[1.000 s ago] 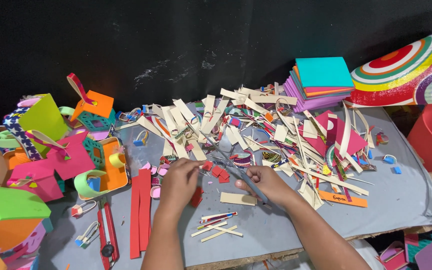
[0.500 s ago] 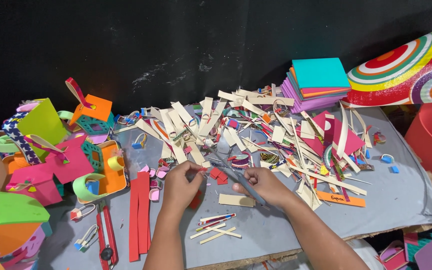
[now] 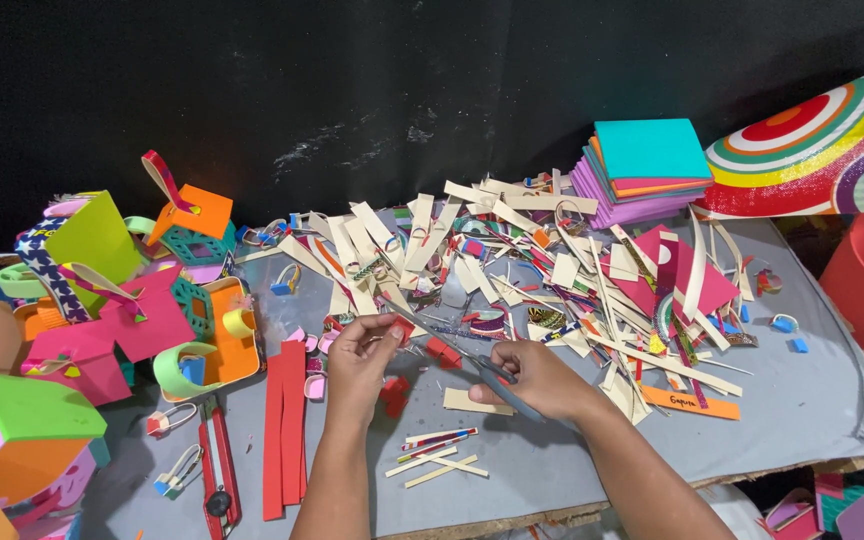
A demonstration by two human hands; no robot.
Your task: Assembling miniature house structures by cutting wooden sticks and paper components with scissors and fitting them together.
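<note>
Scissors [image 3: 472, 362] gripped in right hand [image 3: 532, 378] could nick left hand [image 3: 362, 350] fingertips pinching the small red scrap [image 3: 397, 333] so near the blades.

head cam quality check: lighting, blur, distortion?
Head view: even, soft light on the table, black backdrop swallows detail; hands and scissors reasonably sharp; slight wide-angle bend at the edges; no strong glare, only faint shadows under the scraps.

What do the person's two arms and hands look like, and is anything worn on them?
Both forearms are bare: no sleeves, gloves, watch or bracelet show. The left hand and the right hand carry no rings that I can see. The fingernails look short and unpainted, though they are small in this view.
</note>
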